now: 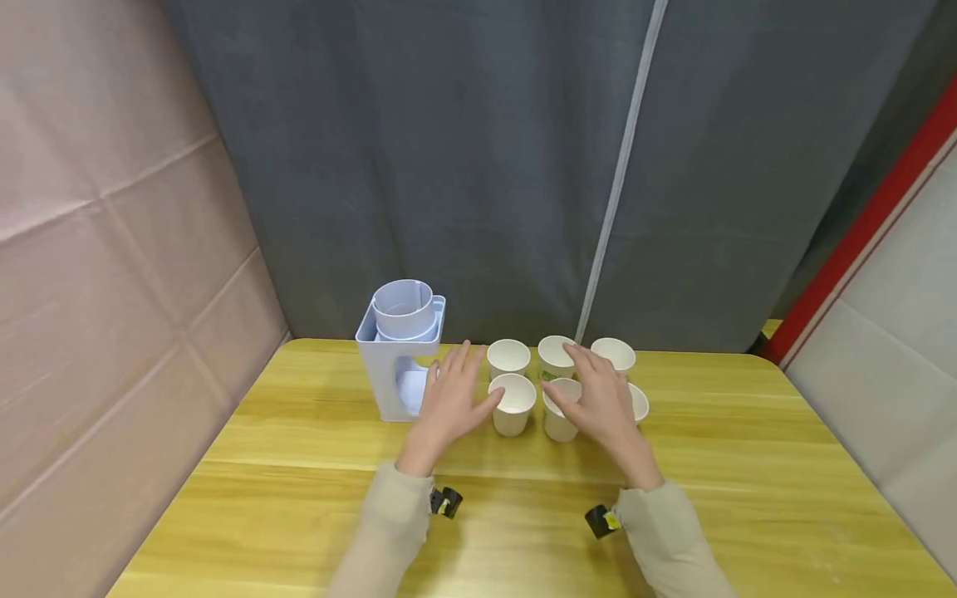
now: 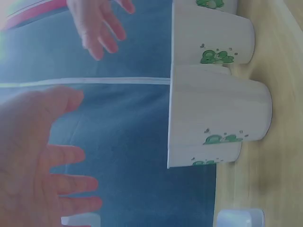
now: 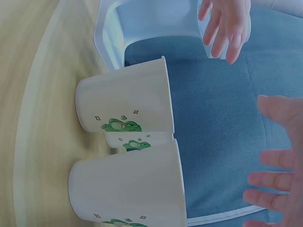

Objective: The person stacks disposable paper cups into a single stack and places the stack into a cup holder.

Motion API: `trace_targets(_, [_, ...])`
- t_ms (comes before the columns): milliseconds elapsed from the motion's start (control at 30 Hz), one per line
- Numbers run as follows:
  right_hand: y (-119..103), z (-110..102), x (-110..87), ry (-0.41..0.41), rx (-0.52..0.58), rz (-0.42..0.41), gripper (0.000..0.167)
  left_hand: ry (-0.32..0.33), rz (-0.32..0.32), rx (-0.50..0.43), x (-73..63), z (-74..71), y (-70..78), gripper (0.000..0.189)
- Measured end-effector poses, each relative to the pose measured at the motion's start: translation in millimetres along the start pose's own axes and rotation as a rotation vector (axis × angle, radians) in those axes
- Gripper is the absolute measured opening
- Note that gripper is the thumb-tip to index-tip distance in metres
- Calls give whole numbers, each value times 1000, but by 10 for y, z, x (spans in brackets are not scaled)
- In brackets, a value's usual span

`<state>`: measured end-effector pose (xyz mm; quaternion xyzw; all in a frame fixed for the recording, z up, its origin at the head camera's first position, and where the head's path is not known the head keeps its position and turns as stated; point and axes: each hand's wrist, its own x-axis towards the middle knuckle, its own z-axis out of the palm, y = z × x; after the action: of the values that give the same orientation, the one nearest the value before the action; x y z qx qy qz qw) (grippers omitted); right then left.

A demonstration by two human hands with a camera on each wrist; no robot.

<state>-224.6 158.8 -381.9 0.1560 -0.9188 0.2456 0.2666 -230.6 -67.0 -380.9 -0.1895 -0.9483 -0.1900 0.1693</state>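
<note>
White paper cups with green frog prints stand upright in two rows on the wooden table. My left hand (image 1: pixel 451 394) hovers with spread fingers beside the front left cup (image 1: pixel 512 407), holding nothing. My right hand (image 1: pixel 598 397) is held above the front row, over the front middle cup (image 1: pixel 557 422), and partly hides the front right cup (image 1: pixel 639 404). In the left wrist view, my left hand's fingers (image 2: pixel 73 184) are apart from the cups. The right wrist view likewise has a gap between the near cup (image 3: pixel 128 184) and my right fingers (image 3: pixel 272 179).
A pale blue plastic holder (image 1: pixel 380 378) with a round cup-like piece (image 1: pixel 404 309) on top stands left of the cups. Behind the table (image 1: pixel 718 465) hangs a dark grey curtain (image 1: pixel 463 166). Pinkish panels (image 1: pixel 134 274) line the left side.
</note>
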Motion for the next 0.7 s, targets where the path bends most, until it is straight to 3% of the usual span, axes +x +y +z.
trace_targets(233, [-25, 72, -6, 44, 208, -77, 62, 99, 54, -197, -175, -105, -178, 54])
trace_targets(367, [-75, 119, 10, 20, 254, -104, 65, 125, 76, -304, -256, -170, -300, 49])
trace_targets(533, [-118, 183, 10, -39, 245, -102, 70, 116, 35, -428, -345, -227, -485, 38])
trace_targets(700, [-156, 241, 16, -83, 249, -95, 73, 146, -65, -541, -432, -252, -696, 26])
